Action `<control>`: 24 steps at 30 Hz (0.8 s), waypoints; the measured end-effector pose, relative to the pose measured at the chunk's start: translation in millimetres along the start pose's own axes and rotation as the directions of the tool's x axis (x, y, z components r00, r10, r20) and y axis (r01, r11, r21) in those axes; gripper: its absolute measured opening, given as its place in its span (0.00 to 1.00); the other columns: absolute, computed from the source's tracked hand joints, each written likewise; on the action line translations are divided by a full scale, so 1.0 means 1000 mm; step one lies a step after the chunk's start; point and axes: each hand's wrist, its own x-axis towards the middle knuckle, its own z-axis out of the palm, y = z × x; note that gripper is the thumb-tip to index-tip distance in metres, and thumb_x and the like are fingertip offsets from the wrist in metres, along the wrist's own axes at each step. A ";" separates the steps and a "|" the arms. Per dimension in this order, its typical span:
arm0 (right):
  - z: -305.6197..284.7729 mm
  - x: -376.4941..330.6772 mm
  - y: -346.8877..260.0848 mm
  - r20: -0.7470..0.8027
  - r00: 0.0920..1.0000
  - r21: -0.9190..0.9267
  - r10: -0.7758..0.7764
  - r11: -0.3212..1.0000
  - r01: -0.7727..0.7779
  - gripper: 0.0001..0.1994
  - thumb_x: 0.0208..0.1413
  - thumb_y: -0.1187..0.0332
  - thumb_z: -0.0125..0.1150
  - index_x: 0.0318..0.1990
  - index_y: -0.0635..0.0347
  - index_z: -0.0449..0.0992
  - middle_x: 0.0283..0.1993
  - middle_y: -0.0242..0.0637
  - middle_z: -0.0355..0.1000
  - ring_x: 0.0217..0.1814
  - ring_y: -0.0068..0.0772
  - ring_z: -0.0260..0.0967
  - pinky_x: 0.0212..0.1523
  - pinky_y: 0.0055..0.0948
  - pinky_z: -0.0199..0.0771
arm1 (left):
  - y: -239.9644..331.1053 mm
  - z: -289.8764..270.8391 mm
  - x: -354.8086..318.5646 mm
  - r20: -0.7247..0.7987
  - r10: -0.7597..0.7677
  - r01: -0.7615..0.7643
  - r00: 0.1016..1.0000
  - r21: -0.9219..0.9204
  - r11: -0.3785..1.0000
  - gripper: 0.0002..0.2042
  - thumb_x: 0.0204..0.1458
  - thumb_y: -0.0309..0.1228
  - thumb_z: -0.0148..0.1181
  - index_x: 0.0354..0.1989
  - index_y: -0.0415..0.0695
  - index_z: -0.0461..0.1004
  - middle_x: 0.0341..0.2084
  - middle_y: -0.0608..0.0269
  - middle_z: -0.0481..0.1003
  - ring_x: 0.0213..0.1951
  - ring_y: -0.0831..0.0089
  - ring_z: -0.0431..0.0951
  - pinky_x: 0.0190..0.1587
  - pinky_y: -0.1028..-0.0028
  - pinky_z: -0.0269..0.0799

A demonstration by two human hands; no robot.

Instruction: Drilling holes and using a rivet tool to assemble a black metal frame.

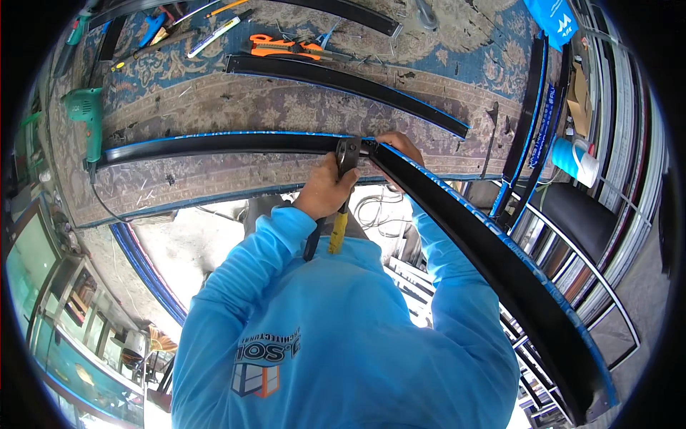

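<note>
My left hand (329, 189) is closed around a pair of pliers (347, 159). Their dark metal head points away from me, and one black handle and one yellow handle hang toward my shirt. The head rests at the spot where two black profiles with blue film meet. One long profile (229, 144) lies across the carpeted table to the left. The other profile (500, 264) slants down to the right past my arm. My right hand (401, 149) grips this slanting profile close to the joint; some of its fingers are hidden behind it.
Another black profile (350, 89) lies farther back, beside orange-handled cutters (286, 47). A green power drill (87, 118) stands at the left, its cord hanging over the table edge. More profiles (529, 129), a blue-and-white container (574, 161) and stacked metal bars (618, 143) are at the right.
</note>
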 end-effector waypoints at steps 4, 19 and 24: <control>0.001 0.002 0.006 -0.085 0.978 -0.147 -0.190 0.973 0.176 0.16 0.56 0.61 0.67 0.43 0.64 0.74 0.30 0.34 0.72 0.31 0.24 0.71 0.31 0.23 0.69 | -0.002 0.008 0.007 0.109 -0.081 0.084 0.991 -0.021 0.996 0.21 0.58 0.42 0.58 0.44 0.34 0.64 0.31 0.39 0.77 0.37 0.46 0.81 0.41 0.56 0.73; 0.011 -0.003 0.032 -0.094 0.989 -0.134 -0.115 0.986 0.102 0.18 0.48 0.56 0.71 0.41 0.54 0.75 0.37 0.37 0.74 0.42 0.46 0.72 0.40 0.39 0.67 | -0.009 0.045 -0.008 0.228 -0.303 0.375 0.925 -0.424 0.824 0.17 0.49 0.40 0.73 0.25 0.41 0.72 0.16 0.63 0.73 0.19 0.75 0.75 0.26 0.71 0.77; 0.006 -0.001 0.019 -0.081 0.986 -0.247 -0.143 0.962 0.120 0.17 0.46 0.60 0.73 0.40 0.53 0.73 0.37 0.36 0.74 0.41 0.44 0.72 0.45 0.43 0.66 | 0.011 -0.015 -0.029 0.250 -0.079 0.076 0.965 0.019 0.997 0.17 0.54 0.40 0.67 0.38 0.35 0.76 0.16 0.64 0.72 0.18 0.76 0.74 0.26 0.72 0.75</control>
